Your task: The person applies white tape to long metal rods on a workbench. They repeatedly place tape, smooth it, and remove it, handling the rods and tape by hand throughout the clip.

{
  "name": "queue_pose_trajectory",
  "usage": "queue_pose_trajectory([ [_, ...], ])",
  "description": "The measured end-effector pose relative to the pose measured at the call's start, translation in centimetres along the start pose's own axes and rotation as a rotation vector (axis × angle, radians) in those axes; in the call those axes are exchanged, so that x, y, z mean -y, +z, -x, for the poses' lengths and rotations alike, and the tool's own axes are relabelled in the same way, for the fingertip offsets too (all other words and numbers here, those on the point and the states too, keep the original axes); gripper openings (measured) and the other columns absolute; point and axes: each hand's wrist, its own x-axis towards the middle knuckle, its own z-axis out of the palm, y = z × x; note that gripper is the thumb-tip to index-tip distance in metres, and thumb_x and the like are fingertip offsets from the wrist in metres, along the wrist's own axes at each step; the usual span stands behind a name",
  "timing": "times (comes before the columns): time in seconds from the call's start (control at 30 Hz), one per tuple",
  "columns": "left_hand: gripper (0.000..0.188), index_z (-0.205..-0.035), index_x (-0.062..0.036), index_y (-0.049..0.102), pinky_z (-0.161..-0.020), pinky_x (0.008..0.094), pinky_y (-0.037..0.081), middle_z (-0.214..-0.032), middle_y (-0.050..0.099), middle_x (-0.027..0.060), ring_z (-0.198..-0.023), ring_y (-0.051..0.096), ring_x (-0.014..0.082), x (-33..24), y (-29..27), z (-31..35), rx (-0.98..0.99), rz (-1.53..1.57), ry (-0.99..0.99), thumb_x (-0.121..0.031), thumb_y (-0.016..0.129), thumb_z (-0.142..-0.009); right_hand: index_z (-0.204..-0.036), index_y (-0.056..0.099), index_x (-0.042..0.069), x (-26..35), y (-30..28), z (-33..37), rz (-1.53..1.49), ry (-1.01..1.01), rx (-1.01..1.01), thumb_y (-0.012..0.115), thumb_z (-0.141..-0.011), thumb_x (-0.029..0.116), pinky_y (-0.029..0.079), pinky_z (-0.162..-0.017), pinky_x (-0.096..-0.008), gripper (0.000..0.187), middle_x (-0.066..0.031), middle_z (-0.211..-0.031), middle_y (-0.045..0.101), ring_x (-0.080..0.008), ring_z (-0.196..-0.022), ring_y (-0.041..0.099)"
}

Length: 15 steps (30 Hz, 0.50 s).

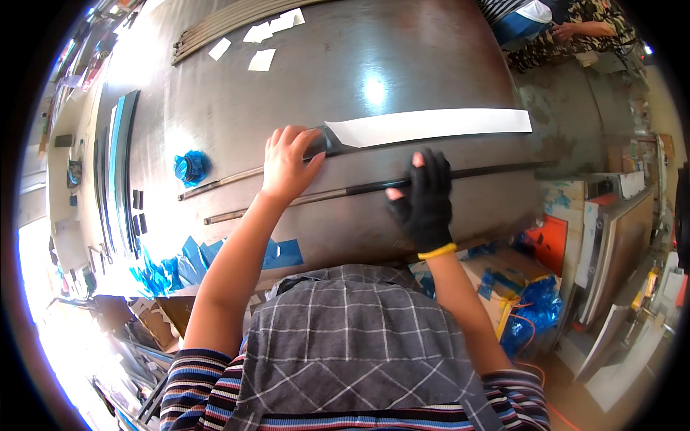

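Note:
Across the metal tabletop lies a long strip, white on its upper face, with a dark end. My bare left hand has thumb and index finger closed about that dark end, above a thin rod. Part of this rod is hidden beneath the hand and strip. Nearer to me, a second rod runs roughly alongside, bare metal at its left and black toward the right. My right hand, in a black fingerless glove with a yellow cuff, reaches over its black part, fingers extended and thumb apart.
Long brown bars and small white paper pieces lie at the table's far side. A blue-wrapped roll sits left, near long dark strips. Blue film hangs along the near edge. Another person's hand shows far right.

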Motion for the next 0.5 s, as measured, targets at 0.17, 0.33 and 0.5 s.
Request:
queue_pose_trajectory([
  [0.17, 0.023, -0.099, -0.0136, 0.072, -0.099, 0.0422, 0.042, -0.108, 0.062, 0.0038, -0.111, 0.055, 0.0263, -1.7, 0.2, -4.2, 0.165, -0.068, 0.228, -0.011, 0.077, -0.076, -0.139, 0.041, -0.003, 0.0, 5.0, -7.1, -0.101, -0.211, 0.17, 0.076, -0.079, 0.05, 0.024, -0.118, -0.0583, 0.088, -0.0272, -0.146, 0.039, -0.0452, -0.14, 0.033],
  [0.33, 0.009, -0.084, -0.0115, 0.071, -0.097, 0.041, 0.043, -0.101, 0.064, 0.0016, -0.107, 0.057, 0.0233, -1.4, 0.7, -6.3, 0.338, -0.133, 0.287, -0.01, 0.077, -0.077, -0.135, 0.047, -0.004, 1.0, 6.8, -8.5, -0.035, -0.147, 0.305, 0.079, -0.077, 0.051, 0.025, -0.119, -0.0529, 0.086, -0.0263, -0.145, 0.04, -0.0416, -0.14, 0.034],
  [0.5, 0.01, -0.081, -0.0117, 0.067, -0.093, 0.0392, 0.045, -0.097, 0.064, 0.0013, -0.102, 0.058, 0.0233, -0.5, 1.5, -7.9, 0.291, -0.078, 0.447, -0.01, 0.075, -0.076, -0.131, 0.048, -0.003, 0.9, 5.9, -8.9, -0.118, -0.086, 0.37, 0.083, -0.075, 0.044, 0.027, -0.118, -0.0533, 0.081, -0.0251, -0.141, 0.041, -0.0409, -0.137, 0.035],
])
